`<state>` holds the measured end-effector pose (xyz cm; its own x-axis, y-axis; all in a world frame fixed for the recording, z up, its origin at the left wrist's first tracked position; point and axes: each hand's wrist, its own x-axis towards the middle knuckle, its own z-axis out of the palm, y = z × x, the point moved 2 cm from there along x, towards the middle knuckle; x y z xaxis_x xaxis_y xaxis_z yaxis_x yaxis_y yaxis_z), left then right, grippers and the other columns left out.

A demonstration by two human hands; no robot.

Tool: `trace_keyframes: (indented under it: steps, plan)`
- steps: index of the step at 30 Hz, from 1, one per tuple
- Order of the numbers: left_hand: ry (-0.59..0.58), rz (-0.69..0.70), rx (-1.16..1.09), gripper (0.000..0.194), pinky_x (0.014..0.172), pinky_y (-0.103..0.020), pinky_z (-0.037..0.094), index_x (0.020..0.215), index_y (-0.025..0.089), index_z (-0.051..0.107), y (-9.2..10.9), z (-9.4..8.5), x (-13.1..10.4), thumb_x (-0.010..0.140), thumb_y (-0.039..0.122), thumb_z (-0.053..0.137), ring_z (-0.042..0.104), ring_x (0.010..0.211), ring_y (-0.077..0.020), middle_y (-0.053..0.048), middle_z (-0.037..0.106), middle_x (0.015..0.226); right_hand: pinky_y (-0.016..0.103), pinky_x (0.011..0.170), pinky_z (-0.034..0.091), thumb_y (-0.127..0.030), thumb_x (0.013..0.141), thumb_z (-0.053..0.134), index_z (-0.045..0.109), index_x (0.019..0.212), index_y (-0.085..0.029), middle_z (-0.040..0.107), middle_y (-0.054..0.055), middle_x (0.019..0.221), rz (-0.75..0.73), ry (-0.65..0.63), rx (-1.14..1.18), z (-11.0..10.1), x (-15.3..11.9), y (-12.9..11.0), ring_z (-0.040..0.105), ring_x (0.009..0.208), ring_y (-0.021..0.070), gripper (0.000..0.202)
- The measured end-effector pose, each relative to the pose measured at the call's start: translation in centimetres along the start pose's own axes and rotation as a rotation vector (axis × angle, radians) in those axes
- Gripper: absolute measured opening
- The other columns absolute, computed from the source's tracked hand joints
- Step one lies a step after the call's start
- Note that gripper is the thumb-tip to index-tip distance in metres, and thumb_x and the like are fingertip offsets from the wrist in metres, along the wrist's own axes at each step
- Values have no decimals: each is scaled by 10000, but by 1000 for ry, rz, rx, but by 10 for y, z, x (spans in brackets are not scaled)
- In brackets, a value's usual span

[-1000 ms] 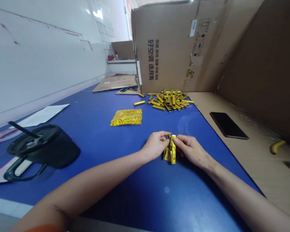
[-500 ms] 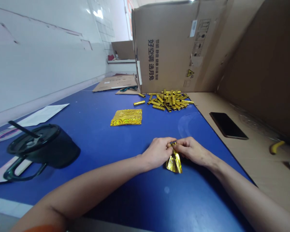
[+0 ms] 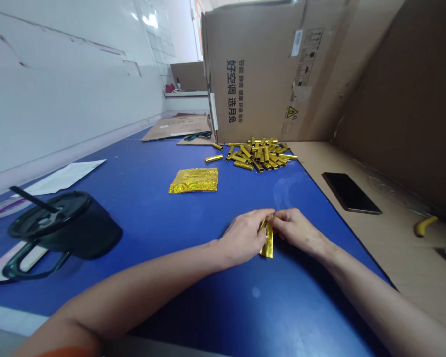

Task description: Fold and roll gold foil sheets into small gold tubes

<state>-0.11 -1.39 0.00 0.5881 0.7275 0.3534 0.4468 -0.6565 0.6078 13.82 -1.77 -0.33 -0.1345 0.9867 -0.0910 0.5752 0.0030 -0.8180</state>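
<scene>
Between my two hands is a piece of shiny gold foil (image 3: 268,243), its lower part hanging toward me as a narrow folded strip. My left hand (image 3: 244,235) is closed on its left side, thumb and fingers pinching it. On the upper right, the fingertips of my right hand (image 3: 290,227) pinch the same foil. Fingers hide its top end. Beyond my hands lies a flat stack of gold foil sheets (image 3: 194,180). A heap of small gold foil tubes (image 3: 260,154) sits farther back, with a couple of loose tubes (image 3: 213,158) to its left.
On the left of the blue table (image 3: 152,213) stand a dark lidded mug (image 3: 78,223) with a straw and a white paper (image 3: 61,177). A large cardboard box (image 3: 263,74) rises behind the heap. On cardboard to the right lie a phone (image 3: 351,192) and a yellow curved object (image 3: 425,226).
The foil has gone from a flared, open shape to a narrow folded strip. My left hand has shifted slightly, its fingers now lying farther over the foil.
</scene>
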Motion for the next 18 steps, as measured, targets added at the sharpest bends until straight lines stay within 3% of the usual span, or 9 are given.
trace_keyframes:
  steps: [7, 12, 18]
  plan:
    - [-32, -64, -84, 477, 696, -242, 436, 1148, 189, 470, 4, -2, 0, 689, 72, 413, 553, 707, -122, -21, 608, 852, 202, 326, 157, -294, 724, 427, 416, 477, -179, 347, -74, 341, 109, 17, 283, -4, 0, 1, 244, 304, 43, 272]
    - [-91, -95, -197, 499, 546, -188, 405, 1169, 184, 440, 3, 0, 0, 688, 62, 386, 496, 517, -73, 25, 564, 662, 202, 335, 157, -283, 710, 448, 432, 471, -173, 362, -67, 345, 110, -22, 413, -8, 1, 2, 256, 314, 45, 264]
    - [-125, -63, -244, 510, 564, -193, 416, 1196, 178, 405, 11, 0, -2, 700, 60, 386, 516, 560, -78, 9, 569, 736, 208, 348, 170, -234, 700, 437, 454, 463, -163, 394, -55, 363, 68, -99, 509, -11, 4, 7, 275, 323, 46, 248]
